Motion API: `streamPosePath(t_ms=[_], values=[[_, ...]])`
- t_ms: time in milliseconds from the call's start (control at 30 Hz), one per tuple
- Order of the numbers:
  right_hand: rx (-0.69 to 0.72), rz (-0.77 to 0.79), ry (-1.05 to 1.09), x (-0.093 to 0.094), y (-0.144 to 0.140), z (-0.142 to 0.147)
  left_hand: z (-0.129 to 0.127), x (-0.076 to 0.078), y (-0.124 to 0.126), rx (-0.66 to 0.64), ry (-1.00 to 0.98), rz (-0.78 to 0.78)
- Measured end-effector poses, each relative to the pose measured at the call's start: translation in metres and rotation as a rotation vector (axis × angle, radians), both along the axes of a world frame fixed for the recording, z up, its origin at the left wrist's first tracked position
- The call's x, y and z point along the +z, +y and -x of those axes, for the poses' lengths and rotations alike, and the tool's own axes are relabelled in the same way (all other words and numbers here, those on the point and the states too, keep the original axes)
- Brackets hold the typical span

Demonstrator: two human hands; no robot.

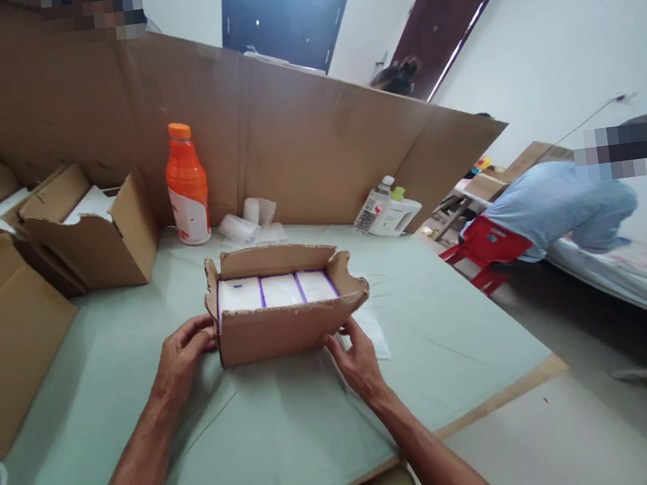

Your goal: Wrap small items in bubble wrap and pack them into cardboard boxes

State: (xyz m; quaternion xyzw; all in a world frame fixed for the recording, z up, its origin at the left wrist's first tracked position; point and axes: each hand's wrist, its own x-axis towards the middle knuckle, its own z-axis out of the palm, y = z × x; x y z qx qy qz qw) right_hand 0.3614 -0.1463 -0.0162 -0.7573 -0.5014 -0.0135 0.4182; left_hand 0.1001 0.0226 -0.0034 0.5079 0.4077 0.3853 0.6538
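Note:
An open-topped cardboard box (279, 338) sits on the green-covered table in front of me, its flaps standing up. White packs with purple edges (281, 290) fill it in a row. My left hand (187, 354) is against the box's left end, fingers curled with their tips at its edge. At the lower right corner, my right hand (356, 356) grips the box, its thumb on the front face and its other fingers round the right end. Partly behind that hand lies a clear plastic bag (375, 332).
More cardboard boxes (88, 244) with white contents stand at the left. An orange bottle (187, 184), crumpled plastic (250, 221) and a white jug (396, 215) stand along a tall cardboard partition (298, 135). Right of the table (426, 308), a person in light blue (566, 201) sits on a red chair (492, 241).

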Motion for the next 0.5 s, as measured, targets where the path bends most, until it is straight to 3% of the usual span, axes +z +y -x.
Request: streamPosePath(t_ms=[100,200,333,500], values=[[0.010,0.023,-0.016,-0.001,0.028,-0.001,0.000,-0.014,0.006,0.088,-0.110,0.080],[0.017,0.023,-0.030,0.000,0.036,-0.005,-0.002,-0.023,0.009,0.130,-0.173,0.147],[0.071,0.047,-0.147,0.001,0.001,-0.022,-0.004,-0.025,0.011,0.166,-0.182,0.138],[0.120,0.243,-0.374,-0.006,-0.052,-0.056,-0.004,-0.019,0.011,0.206,-0.166,0.143]])
